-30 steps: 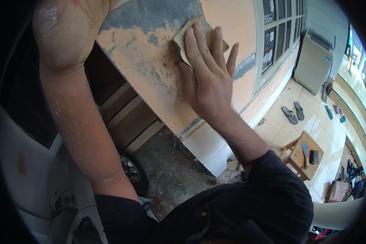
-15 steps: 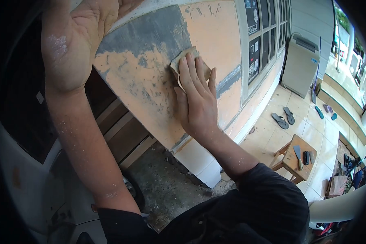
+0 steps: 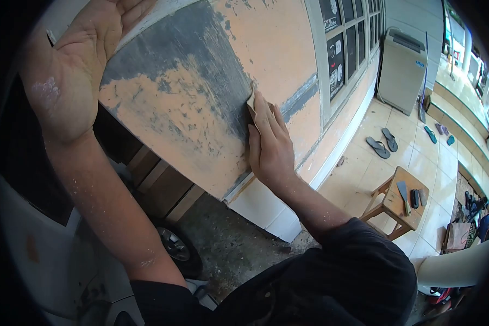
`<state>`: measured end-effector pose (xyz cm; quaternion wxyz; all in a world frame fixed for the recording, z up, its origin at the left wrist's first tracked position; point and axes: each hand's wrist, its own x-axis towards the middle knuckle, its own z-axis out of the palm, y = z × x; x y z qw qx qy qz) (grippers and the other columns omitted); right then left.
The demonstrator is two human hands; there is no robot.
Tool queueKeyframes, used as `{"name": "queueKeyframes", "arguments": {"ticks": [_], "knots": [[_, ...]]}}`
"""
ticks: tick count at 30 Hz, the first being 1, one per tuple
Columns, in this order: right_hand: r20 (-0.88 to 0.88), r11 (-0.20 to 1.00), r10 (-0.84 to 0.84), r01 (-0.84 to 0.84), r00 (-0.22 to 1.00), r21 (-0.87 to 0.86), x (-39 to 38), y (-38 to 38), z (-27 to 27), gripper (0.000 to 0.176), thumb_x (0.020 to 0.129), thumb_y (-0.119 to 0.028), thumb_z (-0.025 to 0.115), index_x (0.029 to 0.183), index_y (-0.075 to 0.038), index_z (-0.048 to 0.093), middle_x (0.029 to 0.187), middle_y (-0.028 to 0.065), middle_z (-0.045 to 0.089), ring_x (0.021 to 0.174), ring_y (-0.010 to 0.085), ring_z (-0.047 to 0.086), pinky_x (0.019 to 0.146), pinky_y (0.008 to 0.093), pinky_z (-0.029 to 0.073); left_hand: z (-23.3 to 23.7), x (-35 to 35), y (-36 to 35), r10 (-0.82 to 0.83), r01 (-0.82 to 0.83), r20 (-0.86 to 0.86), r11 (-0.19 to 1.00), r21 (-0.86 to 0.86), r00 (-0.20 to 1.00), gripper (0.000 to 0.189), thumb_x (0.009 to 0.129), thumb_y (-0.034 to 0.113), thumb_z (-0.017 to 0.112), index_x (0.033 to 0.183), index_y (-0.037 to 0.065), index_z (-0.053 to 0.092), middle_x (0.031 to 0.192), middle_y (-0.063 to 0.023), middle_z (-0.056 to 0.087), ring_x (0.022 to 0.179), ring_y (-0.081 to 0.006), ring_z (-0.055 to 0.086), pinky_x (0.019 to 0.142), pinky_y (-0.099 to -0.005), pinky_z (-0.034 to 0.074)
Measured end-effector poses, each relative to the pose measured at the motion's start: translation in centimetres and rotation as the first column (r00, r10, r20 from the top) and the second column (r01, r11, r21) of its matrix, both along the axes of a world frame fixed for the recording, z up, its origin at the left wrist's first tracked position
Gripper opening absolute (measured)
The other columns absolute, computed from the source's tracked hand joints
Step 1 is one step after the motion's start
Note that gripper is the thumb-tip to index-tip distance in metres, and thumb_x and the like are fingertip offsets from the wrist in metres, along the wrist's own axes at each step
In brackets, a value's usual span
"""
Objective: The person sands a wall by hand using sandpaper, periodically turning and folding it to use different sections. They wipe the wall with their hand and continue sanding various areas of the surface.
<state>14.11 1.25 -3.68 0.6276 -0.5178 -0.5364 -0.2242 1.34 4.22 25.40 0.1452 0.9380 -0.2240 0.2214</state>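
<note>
My right hand (image 3: 269, 146) presses a piece of tan sandpaper (image 3: 251, 102) flat against a raised panel (image 3: 190, 103) coated in orange filler with grey patches showing through. Only a corner of the sandpaper shows above my fingers. My left hand (image 3: 73, 70), dusted with white powder, grips the panel's upper left edge with the palm turned toward me and the fingers bent over the rim.
A white vehicle body and a wheel (image 3: 176, 247) lie below the panel. A wooden stool (image 3: 399, 204) with a scraper and small tools stands on the tiled floor at right. Sandals (image 3: 383, 144), a white appliance (image 3: 401, 62) and a window wall (image 3: 353, 43) lie beyond.
My right hand has slid the sandpaper down and to the right across the panel. The panel has tilted more toward me, and my left hand has shifted left along the edge.
</note>
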Motion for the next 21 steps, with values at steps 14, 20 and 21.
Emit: {"name": "queueKeyframes", "arguments": {"ticks": [14,20,21], "knots": [[0.171,0.997,-0.04,0.027,0.984,0.075,2.0,0.7,8.8,0.056,0.107,-0.024,0.05,0.158,-0.005,0.04,0.161,0.0155,0.045,0.155,0.0447,0.025,0.123,0.0652,0.008,5.2,-2.5,12.9,-0.022,0.019,-0.085,0.999,-0.036,0.996,0.131,0.083,0.095,0.002,0.148,-0.007,0.049,0.146,-0.0326,0.054,0.135,-0.0383,0.056,0.119,-0.0491,0.038],[0.247,0.945,-0.076,0.148,0.966,-0.29,-2.7,-2.3,-9.2,0.061,0.092,-0.01,0.063,0.151,-0.012,0.052,0.16,0.0096,0.048,0.156,0.0394,0.029,0.118,0.0766,0.0,0.4,-3.1,4.2,0.021,-0.021,-0.002,0.999,-0.025,1.0,0.13,0.083,0.095,0.002,0.148,-0.008,0.049,0.146,-0.0324,0.053,0.135,-0.0381,0.056,0.119,-0.0489,0.038],[0.271,0.95,-0.131,0.199,0.954,-0.242,-3.3,-1.9,-9.0,0.062,0.09,-0.009,0.063,0.151,-0.012,0.052,0.161,0.0103,0.047,0.156,0.0382,0.029,0.117,0.0771,-0.001,-0.9,-3.0,0.8,0.042,-0.042,0.002,0.999,-0.022,0.999,0.13,0.083,0.095,0.002,0.148,-0.008,0.05,0.146,-0.0324,0.053,0.135,-0.038,0.056,0.119,-0.0488,0.038]]}}
